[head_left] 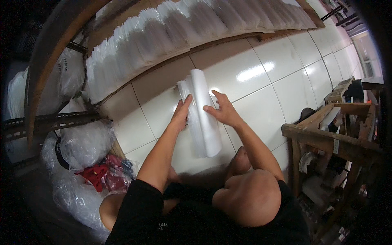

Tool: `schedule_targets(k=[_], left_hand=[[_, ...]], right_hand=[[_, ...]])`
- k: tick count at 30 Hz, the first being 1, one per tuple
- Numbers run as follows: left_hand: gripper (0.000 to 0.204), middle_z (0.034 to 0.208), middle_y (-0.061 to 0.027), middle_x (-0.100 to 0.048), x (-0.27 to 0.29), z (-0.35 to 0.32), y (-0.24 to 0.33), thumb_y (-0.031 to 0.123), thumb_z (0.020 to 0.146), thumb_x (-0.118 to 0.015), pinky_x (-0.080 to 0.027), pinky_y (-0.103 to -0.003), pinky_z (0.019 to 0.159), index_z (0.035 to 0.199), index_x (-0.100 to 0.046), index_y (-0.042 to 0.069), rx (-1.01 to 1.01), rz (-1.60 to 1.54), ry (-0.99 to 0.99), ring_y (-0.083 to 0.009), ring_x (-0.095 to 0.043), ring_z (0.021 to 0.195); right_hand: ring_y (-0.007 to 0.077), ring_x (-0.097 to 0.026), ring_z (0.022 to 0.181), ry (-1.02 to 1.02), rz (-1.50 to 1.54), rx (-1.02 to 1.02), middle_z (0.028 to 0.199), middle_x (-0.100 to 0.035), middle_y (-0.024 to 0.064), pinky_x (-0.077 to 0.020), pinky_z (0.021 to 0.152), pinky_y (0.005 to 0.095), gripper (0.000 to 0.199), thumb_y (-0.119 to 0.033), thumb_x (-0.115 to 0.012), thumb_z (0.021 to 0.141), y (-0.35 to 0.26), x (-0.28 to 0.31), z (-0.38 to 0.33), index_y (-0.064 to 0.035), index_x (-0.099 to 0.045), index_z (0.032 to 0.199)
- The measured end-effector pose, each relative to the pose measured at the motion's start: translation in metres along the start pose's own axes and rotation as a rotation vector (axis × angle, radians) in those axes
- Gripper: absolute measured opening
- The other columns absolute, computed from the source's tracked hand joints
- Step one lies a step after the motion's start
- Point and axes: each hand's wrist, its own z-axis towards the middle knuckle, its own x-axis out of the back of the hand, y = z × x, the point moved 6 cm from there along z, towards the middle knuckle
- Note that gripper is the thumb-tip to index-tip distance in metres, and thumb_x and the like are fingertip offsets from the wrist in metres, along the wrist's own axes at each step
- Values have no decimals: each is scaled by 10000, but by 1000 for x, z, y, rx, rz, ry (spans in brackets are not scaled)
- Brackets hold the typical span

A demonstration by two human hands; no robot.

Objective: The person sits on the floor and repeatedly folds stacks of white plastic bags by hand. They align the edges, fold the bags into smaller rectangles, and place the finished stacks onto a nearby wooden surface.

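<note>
glossy tiles [261,112]; smooth white plastic roll [207,122]; left hand [181,113] flat alongside, right hand [225,110] splayed.

White in the plastic roll [206,118].
Dark grid across white floor tiles [255,116]; red in bundle [94,176], brown in wooden frame [312,132], black in shirt [139,206].

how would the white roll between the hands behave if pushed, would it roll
The white roll might roll sideways, being rounded. Its thin, layered left edge looks floppy and could drag. It looks smooth, so it may slip.
</note>
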Motion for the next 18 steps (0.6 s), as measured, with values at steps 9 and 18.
schedule_targets(k=[9, 18], left_hand=[[968, 1199, -245, -603, -26, -9, 10, 376, 669, -822, -518, -388, 914, 1352, -296, -65, -218, 461, 297, -350, -636, 1067], [605, 1134, -171, -633, -36, -74, 55, 140, 760, -654, -504, -379, 887, 1296, -422, -21, -748, 235, 311, -271, -638, 999]], right_hand=[[315, -528, 1220, -132, 564, -167, 1285, -545, 228, -389, 1063, 401, 844, -285, -773, 791, 22, -17, -1, 25, -330, 1438], [311, -444, 1301, 156, 344, 113, 1416, -423, 229, -337, 1097, 401, 664, -232, -597, 932, -61, 44, -20, 41, -294, 1455]])
